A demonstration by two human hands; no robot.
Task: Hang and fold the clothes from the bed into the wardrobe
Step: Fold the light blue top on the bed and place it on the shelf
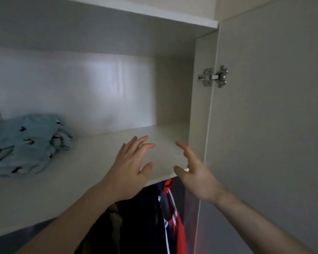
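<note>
both hands, left hand [130, 167] and right hand [195, 173], spread and holding nothing over the shelf [92, 158], likely leaving room beside the folded blue garment [26, 143].

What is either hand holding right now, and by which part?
Nothing. The left hand and right hand are both open with spread fingers over the shelf, apart from the folded blue garment.

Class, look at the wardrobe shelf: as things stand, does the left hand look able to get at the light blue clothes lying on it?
Probably yes. The left hand is open, holds nothing, and only bare shelf lies between it and the light blue clothes further left.
</note>
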